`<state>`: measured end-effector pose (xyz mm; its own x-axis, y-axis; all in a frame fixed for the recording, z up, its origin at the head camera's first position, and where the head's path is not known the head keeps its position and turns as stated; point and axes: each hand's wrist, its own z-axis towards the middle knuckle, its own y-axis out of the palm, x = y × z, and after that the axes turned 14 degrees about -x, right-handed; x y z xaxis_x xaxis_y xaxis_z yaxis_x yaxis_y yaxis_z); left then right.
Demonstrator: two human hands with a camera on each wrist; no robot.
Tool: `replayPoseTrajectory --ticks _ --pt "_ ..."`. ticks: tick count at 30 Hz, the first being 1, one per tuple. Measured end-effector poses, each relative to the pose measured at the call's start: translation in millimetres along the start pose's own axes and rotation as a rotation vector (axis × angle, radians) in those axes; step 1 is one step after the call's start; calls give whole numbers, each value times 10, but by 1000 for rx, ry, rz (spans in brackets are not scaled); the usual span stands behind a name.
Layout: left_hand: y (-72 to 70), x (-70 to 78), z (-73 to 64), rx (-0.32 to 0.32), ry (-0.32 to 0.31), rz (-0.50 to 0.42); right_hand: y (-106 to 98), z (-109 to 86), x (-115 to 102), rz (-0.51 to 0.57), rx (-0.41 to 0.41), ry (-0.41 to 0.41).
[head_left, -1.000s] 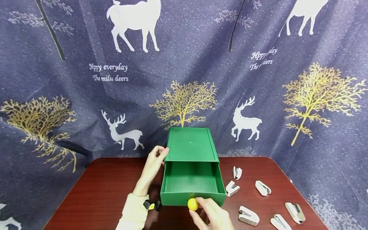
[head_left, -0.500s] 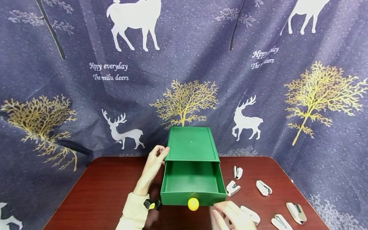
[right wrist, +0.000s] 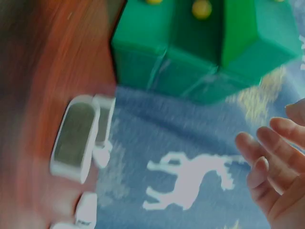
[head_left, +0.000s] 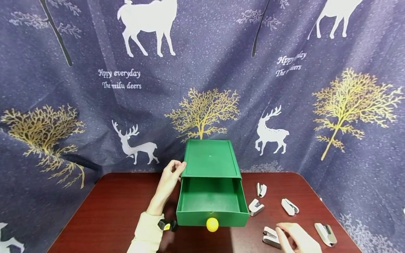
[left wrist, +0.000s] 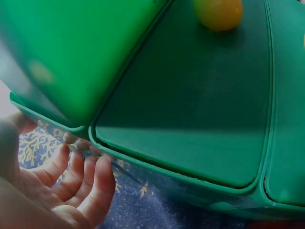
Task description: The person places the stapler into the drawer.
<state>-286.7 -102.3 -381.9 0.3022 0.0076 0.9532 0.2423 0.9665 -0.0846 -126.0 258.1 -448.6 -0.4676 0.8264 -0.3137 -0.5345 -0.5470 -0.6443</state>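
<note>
A green drawer cabinet point(head_left: 211, 158) stands on the table, its top drawer point(head_left: 210, 198) pulled out. A round yellow knob point(head_left: 212, 224) sits on the drawer's front. My left hand point(head_left: 169, 179) touches the cabinet's left side near the top edge. In the left wrist view, its bent fingers point(left wrist: 97, 186) rest against the side wall. My right hand point(head_left: 299, 239) holds nothing. It hovers at the lower right beside a white stapler point(head_left: 270, 236) and partly covers it. The right wrist view shows its fingers loosely bent and apart from everything.
More staplers lie right of the cabinet: one near its side point(head_left: 255, 207), one behind that stapler point(head_left: 261, 189), one farther right point(head_left: 289, 206) and one near the table's right edge point(head_left: 326, 234). A dark patterned cloth point(head_left: 202, 70) hangs behind the table.
My right hand has let go of the yellow knob and moved right, over to the staplers. The left hand and the pulled-out drawer have stayed in place.
</note>
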Motion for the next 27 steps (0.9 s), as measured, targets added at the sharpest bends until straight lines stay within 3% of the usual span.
replayPoseTrajectory --ticks 6,13,20,25,27 --pt "-6 1 -4 1 -2 -10 -116 -85 209 -108 -16 205" --pt "-4 5 0 3 -3 2 -157 -215 589 -135 -37 201" --pt "-53 -298 102 25 -8 4 -177 -340 924 -200 -170 231" --pt "-52 -345 103 35 0 15 -180 -428 1119 -214 -288 273" --pt "-51 -343 100 36 5 13 -164 -453 1206 -203 -304 232"
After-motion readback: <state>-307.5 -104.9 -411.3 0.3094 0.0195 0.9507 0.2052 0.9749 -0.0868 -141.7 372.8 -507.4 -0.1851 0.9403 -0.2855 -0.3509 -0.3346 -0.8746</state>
